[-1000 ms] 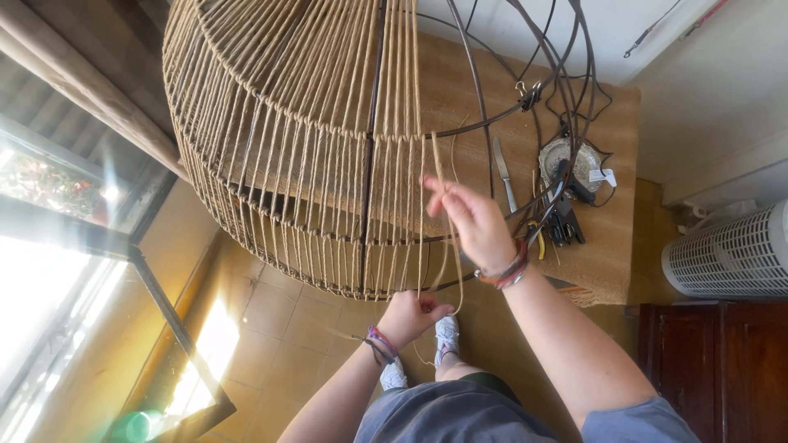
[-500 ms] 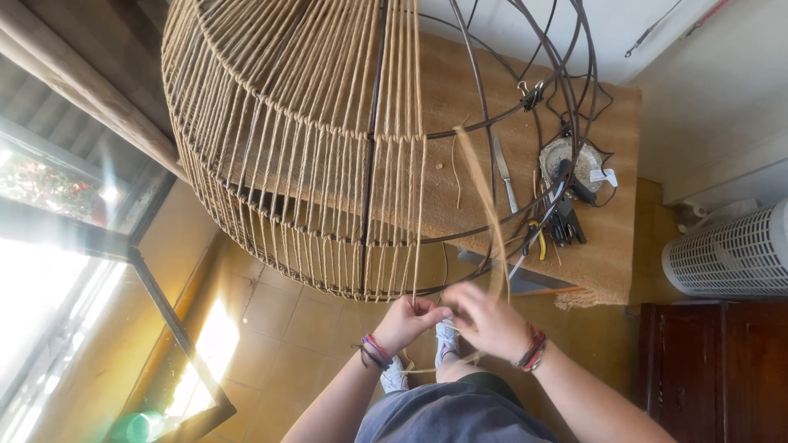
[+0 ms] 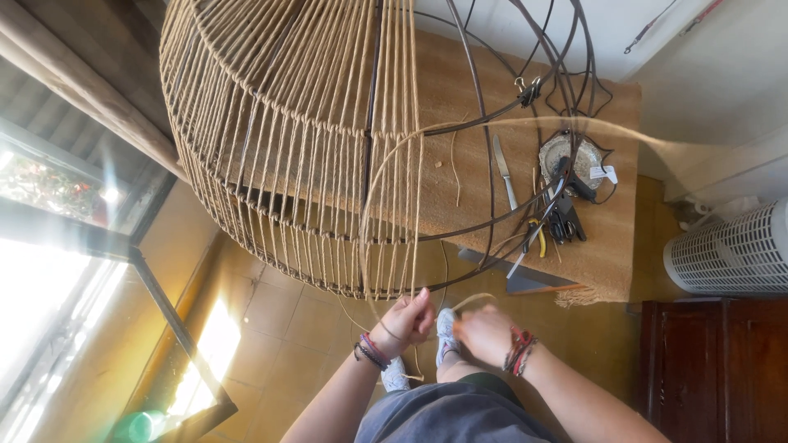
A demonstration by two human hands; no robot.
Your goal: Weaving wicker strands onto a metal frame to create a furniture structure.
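The left hand [image 3: 404, 321] is pinching the cord [image 3: 373, 197] just under the frame [image 3: 328, 148] rim. The right hand [image 3: 486, 332], beside it, is closing on the same cord, which is looping upward, then sweeping right over the table [image 3: 460, 98].

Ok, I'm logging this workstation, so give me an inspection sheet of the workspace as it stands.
Surface: table covered with woven matting.
Job's things: large wire lampshade frame, partly wrapped in rope; loose rope strand arcing up from the lower rim.
Clutter: knife, pliers, round spool.
Hands: left hand pinching the strand at the rim; right hand beside it, blurred.
Cables: dark wires on the table.
Surroundings: white slatted appliance, wooden cabinet, tiled floor.
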